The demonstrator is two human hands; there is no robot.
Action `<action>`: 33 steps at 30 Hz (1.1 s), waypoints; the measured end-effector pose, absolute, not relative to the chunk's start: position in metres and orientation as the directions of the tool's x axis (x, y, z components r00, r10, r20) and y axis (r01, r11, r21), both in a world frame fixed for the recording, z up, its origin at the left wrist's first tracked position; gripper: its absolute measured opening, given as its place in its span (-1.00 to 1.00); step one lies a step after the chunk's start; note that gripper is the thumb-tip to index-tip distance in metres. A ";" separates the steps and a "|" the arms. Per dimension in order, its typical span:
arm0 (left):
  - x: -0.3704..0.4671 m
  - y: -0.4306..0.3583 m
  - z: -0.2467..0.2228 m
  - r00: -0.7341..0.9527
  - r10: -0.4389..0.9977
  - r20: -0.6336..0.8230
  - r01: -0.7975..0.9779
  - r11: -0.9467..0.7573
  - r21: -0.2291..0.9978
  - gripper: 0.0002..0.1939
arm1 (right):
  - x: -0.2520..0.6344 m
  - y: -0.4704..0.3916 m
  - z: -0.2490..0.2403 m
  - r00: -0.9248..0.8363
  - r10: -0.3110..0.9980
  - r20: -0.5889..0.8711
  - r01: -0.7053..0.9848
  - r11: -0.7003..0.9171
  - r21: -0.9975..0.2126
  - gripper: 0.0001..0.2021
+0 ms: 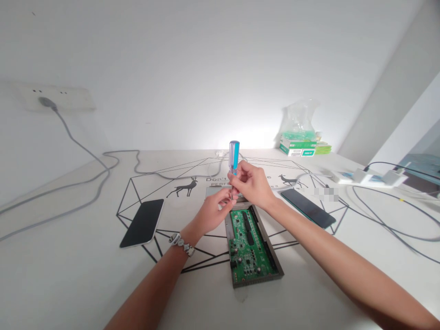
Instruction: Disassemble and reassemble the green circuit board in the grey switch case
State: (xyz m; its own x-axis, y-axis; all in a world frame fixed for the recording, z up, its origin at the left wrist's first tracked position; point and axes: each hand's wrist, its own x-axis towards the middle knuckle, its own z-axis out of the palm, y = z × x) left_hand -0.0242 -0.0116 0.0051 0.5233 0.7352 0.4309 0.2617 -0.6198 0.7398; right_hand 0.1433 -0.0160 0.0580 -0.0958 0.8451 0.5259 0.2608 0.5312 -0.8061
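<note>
A screwdriver with a clear and blue handle stands upright over the far end of a metal tray. My right hand grips it at the lower part of the handle. With fingers pinched around the shaft near its lower end, my left hand steadies it from the left; the tip is hidden behind the fingers. Below the hands lies a green circuit board, seated in the grey metal tray. Part of a metal plate shows behind my left hand.
A phone lies on the left, another phone on the right. Green and white boxes with a plastic bag stand by the wall. A power strip with cables sits at the right; a grey cord crosses the table's left.
</note>
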 end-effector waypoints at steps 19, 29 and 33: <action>-0.028 -0.010 0.004 0.552 0.735 0.394 0.253 -0.598 0.761 -0.67 | 0.164 -0.023 0.074 -0.434 0.855 0.286 0.072 0.349 -0.934 -0.69; -0.027 -0.011 -0.001 0.489 0.783 0.384 0.262 -0.552 0.792 -0.68 | 0.149 -0.023 0.065 -0.048 0.830 0.556 0.301 0.543 -0.784 -0.70; -0.027 -0.012 0.003 0.490 0.773 0.403 0.291 -0.581 0.760 -0.70 | 0.155 -0.021 0.066 -0.197 0.818 0.541 0.289 0.575 -0.765 -0.72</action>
